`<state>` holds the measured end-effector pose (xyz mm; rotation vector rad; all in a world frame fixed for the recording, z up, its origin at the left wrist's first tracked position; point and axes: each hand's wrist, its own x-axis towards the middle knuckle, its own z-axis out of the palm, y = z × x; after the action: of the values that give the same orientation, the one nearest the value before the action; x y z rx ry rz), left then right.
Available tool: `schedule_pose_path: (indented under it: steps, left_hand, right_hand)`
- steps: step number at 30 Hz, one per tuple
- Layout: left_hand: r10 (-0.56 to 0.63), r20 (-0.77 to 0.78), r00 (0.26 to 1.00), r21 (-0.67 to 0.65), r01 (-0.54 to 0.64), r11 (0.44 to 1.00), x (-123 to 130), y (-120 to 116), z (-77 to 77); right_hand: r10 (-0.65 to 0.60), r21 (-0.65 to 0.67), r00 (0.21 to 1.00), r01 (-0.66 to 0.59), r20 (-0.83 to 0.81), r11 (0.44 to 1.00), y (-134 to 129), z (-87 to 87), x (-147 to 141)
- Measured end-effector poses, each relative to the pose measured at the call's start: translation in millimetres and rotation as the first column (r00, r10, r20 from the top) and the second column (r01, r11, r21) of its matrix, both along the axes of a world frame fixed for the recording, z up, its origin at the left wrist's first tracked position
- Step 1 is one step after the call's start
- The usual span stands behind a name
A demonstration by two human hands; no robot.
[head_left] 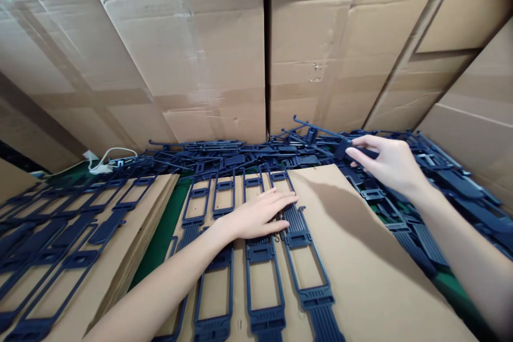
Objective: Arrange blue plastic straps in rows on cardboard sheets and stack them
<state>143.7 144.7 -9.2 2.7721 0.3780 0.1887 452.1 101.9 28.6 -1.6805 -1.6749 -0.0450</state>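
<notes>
My left hand lies with its fingers stretched over dark blue plastic frame parts, which are set out in rows on a cardboard sheet. Each part has a long rectangular opening and a ribbed section. Beyond the sheet's right edge, my right hand pinches a dark blue plastic part between thumb and fingers. That part is mostly hidden by the hand and overlaps the pile behind it, so its full shape cannot be made out.
A tangled pile of similar blue parts runs along the back and down the right side. Tall cardboard boxes wall the back. To the left, stacked cardboard sheets carry more parts. A white cable lies at the back left.
</notes>
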Motion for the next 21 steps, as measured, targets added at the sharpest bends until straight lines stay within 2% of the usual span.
schedule_pose_path:
  steps: [2, 3, 5, 7, 10, 12, 15, 19, 21]
  left_hand:
    - [0.004, -0.002, 1.000, 0.005, -0.004, 1.000, 0.5, 0.0, -0.3]
    - [0.008, -0.003, 1.000, 0.007, -0.008, 1.000, 0.7, -0.2, -0.1]
    - [0.015, -0.006, 1.000, 0.012, -0.015, 1.000, 0.7, -0.6, 0.7]
    - [0.018, -0.010, 1.000, 0.015, -0.018, 1.000, 0.7, -1.1, 1.9]
    - [0.030, -0.027, 0.999, 0.019, -0.029, 0.999, 0.9, -2.1, 3.9]
    - [0.039, -0.034, 0.999, 0.019, -0.038, 0.999, 1.3, -2.8, 4.8]
    - [0.040, -0.025, 0.999, 0.015, -0.039, 0.999, 2.0, -3.3, 4.9]
    - [0.032, -0.019, 0.999, 0.015, -0.032, 0.999, 2.3, -2.4, 3.0]
    - [0.031, -0.019, 0.999, 0.011, -0.031, 0.999, 2.1, -1.6, 1.7]
  right_hand:
    - [0.030, -0.049, 0.998, -0.032, -0.055, 0.998, -7.1, 6.5, -2.7]
    - [0.032, -0.058, 0.999, -0.032, -0.010, 0.998, -10.7, 9.1, -3.5]
    - [0.024, -0.038, 0.982, -0.017, 0.185, 0.999, -18.4, 13.0, -6.0]
    - [-0.001, -0.025, 0.917, 0.012, 0.399, 1.000, -27.4, 15.3, -11.4]
    - [-0.030, -0.104, 0.822, 0.108, 0.568, 0.989, -42.0, 14.0, -24.1]
    - [-0.008, -0.186, 0.795, 0.151, 0.607, 0.971, -49.8, 7.9, -32.4]
    - [0.069, -0.291, 0.809, 0.130, 0.584, 0.948, -54.4, -8.4, -41.2]
    - [0.189, -0.404, 0.802, 0.070, 0.567, 0.912, -47.3, -29.1, -51.4]
    - [0.197, -0.422, 0.782, 0.092, 0.592, 0.902, -40.5, -33.7, -56.9]
